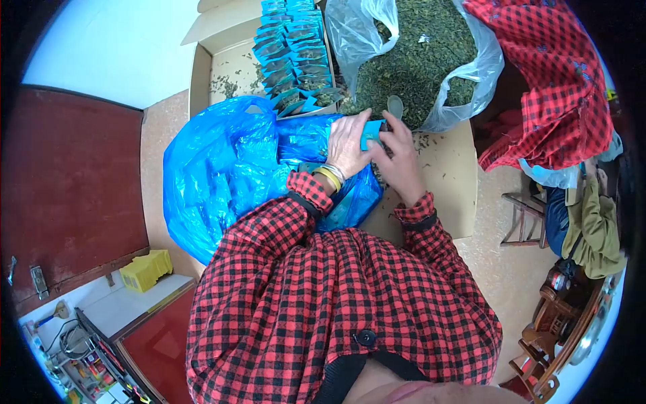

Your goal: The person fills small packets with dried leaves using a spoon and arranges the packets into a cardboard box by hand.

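L hand (346, 145) + R hand (400, 156) close together, both gripping small teal packet (371, 135) btwn them. Packet's just beside clear bag (481, 74) of dried leaves (417, 60), w/ spoon (395, 106) on leaves. Blue plastic bag (215, 168) near L wrist; filled packets (293, 50) in rows, in cardboard box (200, 74).

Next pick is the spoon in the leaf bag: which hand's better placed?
Right, I'd say. The spoon lies just beyond the fingers of the right hand. The left hand sits farther left and could keep the teal packet; both hands are on it now.
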`<act>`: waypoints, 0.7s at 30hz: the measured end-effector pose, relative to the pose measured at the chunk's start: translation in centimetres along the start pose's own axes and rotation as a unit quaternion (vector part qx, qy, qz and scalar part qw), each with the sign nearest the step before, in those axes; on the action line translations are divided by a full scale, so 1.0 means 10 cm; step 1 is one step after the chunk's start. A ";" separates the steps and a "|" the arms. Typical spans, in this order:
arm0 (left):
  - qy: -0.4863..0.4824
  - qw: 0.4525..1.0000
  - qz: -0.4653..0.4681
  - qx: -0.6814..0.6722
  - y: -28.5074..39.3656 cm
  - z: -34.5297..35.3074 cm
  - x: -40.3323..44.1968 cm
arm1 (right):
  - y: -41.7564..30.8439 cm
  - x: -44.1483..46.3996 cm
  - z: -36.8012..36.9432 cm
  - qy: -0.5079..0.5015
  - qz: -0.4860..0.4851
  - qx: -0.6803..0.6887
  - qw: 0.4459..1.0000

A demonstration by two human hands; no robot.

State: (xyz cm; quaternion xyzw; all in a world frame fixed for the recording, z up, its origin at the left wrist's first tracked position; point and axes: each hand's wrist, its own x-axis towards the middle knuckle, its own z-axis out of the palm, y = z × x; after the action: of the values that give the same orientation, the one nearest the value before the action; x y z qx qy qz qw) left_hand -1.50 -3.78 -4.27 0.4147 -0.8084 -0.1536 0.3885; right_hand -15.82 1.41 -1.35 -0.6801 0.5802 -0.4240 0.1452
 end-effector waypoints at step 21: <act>0.026 0.994 -0.092 -0.051 -0.02 0.06 0.09 | 0.41 0.17 0.05 0.058 0.184 0.130 0.973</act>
State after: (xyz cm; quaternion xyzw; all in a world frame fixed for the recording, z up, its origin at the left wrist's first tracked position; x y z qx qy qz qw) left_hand -2.20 -4.65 -4.30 0.4711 -0.7474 -0.2185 0.4143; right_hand -18.22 -1.46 -3.78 -0.5111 0.6430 -0.5002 0.2741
